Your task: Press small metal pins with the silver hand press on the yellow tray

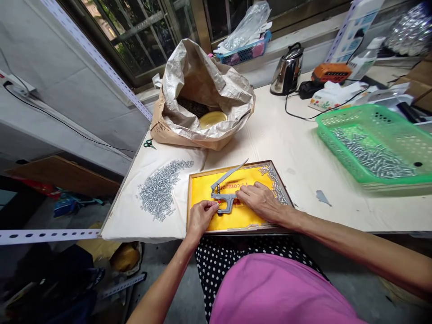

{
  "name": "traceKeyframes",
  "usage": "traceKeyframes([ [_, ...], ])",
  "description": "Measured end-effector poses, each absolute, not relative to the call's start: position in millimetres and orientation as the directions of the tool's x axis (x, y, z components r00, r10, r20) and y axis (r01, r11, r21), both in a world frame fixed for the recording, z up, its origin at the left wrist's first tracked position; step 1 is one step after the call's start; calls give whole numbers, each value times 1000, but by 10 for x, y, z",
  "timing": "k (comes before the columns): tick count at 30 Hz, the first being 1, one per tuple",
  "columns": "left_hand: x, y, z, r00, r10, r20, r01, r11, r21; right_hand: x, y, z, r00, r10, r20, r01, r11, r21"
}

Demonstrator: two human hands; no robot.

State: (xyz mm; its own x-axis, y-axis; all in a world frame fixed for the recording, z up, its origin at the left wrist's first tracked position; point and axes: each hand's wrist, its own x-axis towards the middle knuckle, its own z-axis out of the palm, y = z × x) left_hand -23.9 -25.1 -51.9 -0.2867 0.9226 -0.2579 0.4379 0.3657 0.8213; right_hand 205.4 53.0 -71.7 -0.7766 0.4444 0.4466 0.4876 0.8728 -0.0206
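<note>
A grey C-shaped hand press with a raised lever and a dark spring lies in a shallow tray with a yellow lining. My right hand is closed on the right end of the press body. At the jaw's opening, my left hand pinches with thumb and forefinger; what is between them is too small to name. Small silvery metal pieces lie along the tray's right side. Left of the tray, a heap of similar pieces is spread on the pale table cover.
A large open paper sack with dark contents and a yellow dish stands behind the tray. On the right is a green basket holding more metal pieces. A kettle, an orange tool battery and small scissors also occupy the table.
</note>
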Motion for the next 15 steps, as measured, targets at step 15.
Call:
traceKeyframes([
  [15, -216, -57, -350, -180, 790, -587, 403, 603, 689, 1993, 548, -814, -805, 551, 220, 521, 834, -183],
])
